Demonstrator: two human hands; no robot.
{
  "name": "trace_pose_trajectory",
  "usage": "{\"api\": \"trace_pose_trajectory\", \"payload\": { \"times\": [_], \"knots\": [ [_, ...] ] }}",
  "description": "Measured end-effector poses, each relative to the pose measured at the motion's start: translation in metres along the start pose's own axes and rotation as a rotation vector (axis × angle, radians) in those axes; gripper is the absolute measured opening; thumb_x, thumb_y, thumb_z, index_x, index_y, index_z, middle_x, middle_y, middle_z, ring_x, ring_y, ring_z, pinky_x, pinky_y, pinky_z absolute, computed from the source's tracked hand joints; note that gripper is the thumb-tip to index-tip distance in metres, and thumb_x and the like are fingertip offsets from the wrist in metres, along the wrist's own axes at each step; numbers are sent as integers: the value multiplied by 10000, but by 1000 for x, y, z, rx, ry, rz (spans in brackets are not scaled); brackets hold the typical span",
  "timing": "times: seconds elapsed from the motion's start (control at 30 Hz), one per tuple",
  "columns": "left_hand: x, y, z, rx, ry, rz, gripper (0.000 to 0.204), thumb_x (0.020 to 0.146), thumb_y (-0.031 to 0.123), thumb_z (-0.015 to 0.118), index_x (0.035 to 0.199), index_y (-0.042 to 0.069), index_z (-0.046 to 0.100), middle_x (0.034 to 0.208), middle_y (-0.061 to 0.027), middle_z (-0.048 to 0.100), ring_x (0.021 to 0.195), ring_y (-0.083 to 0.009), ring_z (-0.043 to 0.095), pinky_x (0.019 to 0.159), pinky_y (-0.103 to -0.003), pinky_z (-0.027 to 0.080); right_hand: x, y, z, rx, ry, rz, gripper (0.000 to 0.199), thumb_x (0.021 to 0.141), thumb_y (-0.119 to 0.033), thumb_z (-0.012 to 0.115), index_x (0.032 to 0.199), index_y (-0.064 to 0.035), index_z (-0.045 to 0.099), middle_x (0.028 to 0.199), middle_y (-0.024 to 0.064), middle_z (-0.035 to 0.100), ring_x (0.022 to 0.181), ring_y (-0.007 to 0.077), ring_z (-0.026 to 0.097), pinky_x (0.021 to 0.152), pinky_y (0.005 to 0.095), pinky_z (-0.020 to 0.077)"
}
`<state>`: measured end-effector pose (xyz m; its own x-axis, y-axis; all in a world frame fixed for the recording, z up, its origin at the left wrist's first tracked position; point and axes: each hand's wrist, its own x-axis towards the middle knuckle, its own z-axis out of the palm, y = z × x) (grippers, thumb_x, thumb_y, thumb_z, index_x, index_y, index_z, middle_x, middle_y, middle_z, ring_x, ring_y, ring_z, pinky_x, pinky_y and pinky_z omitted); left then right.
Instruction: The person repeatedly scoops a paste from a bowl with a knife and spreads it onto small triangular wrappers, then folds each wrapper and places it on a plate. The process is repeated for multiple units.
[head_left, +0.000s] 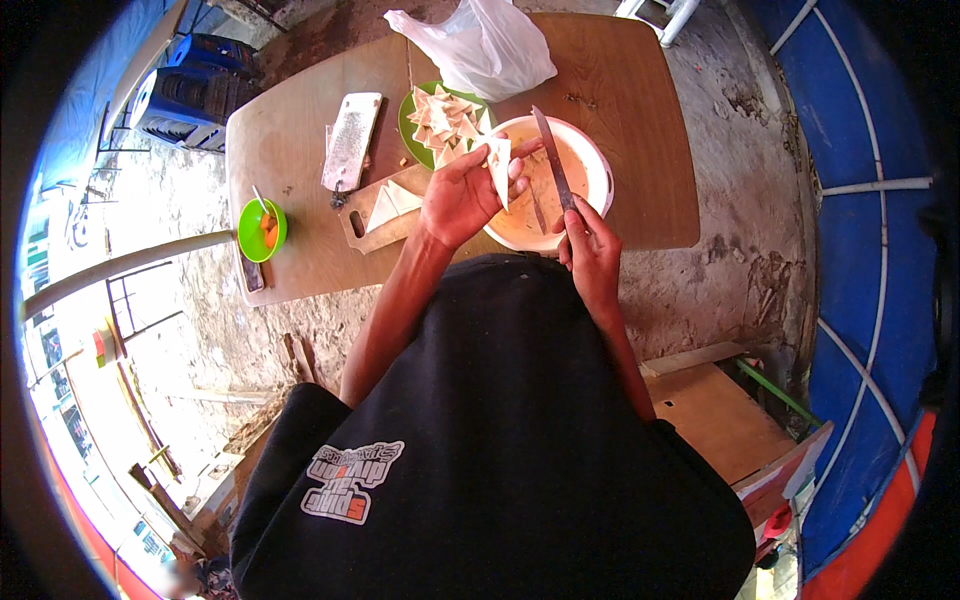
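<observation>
Left hand (462,195) shut on a folded white wrapper (498,160), right hand (590,250) gripping a knife (553,160) over the white bowl (600,165)

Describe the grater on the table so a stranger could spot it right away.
Start at the wooden table. Left of the green plate of folded pastry triangles lies the grater, a flat pale rectangle with a rough, speckled face. It is the only long, narrow slab there, lying above the wooden cutting board.
</observation>
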<state>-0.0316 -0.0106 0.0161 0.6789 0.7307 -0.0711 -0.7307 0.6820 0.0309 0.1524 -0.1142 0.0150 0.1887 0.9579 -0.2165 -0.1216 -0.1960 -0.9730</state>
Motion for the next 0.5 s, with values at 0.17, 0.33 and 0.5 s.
{"api": "trace_pose_trajectory", "payload": {
  "times": [0.17,0.33,0.5],
  "knots": [
    [2,-2,2,-18,19,-11,342,1005,184,411,1318,47,427,1409,-247,424,1054,-270,600,962,-417,478,-3,3,10,11,-23,2,322,988,-137,519,1271,13,555,826,39,608,517,42,438,440,186,323],
    [1,2,2,25,-10,29,434,1005,185,416,1409,42,345,1397,-224,442,1129,-287,573,995,-423,466,-4,-2,9,225,-39,66,322,1002,-157,485,1270,10,547,836,65,604,501,61,437,435,199,326],
    [-1,7,-4,369,323,119,442,1000,171,452,1404,7,377,1309,-181,502,1172,-276,540,1023,-404,452,-1,-3,-2,101,-26,-20,333,994,-141,497,1289,5,544,878,83,625,560,58,476,502,186,366]
  ]
}}
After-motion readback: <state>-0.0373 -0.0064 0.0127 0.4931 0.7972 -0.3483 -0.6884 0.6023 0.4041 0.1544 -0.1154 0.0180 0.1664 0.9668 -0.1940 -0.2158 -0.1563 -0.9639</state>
